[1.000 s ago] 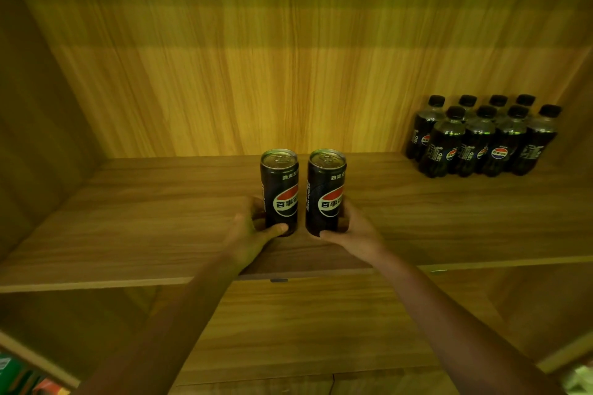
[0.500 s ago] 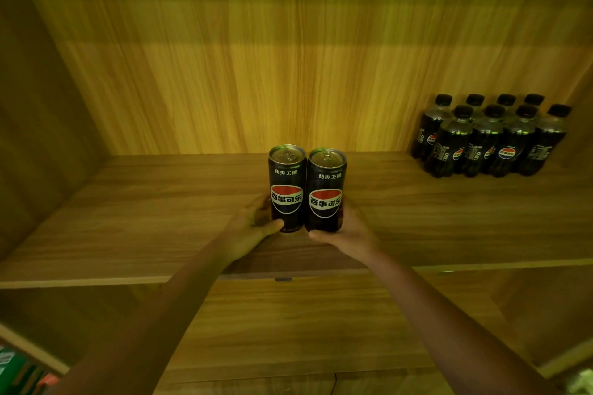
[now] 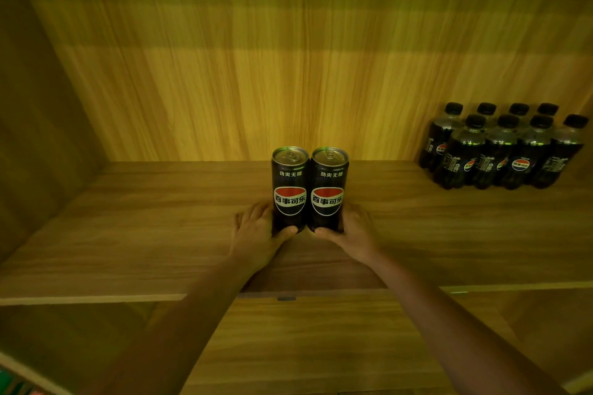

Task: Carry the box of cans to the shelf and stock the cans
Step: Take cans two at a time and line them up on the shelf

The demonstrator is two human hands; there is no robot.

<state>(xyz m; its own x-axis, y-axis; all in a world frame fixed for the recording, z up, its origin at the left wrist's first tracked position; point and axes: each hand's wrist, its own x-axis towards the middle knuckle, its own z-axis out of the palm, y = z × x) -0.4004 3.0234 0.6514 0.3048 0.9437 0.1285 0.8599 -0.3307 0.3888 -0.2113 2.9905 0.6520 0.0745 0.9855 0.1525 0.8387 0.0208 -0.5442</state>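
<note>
Two tall black cola cans stand upright side by side, touching, on the wooden shelf (image 3: 134,234) near its middle. My left hand (image 3: 256,231) wraps the base of the left can (image 3: 289,186), thumb across its front. My right hand (image 3: 351,229) grips the base of the right can (image 3: 328,187) the same way. Both labels face me. The box is not in view.
A group of several black cola bottles (image 3: 500,151) stands at the shelf's right end against the back panel. The shelf's left side wall (image 3: 41,144) rises at the left. A lower shelf board (image 3: 305,346) lies beneath my forearms.
Both cans have moved farther back onto the shelf and come together until they touch; their labels have turned to face me. My hands stayed on their bases.
</note>
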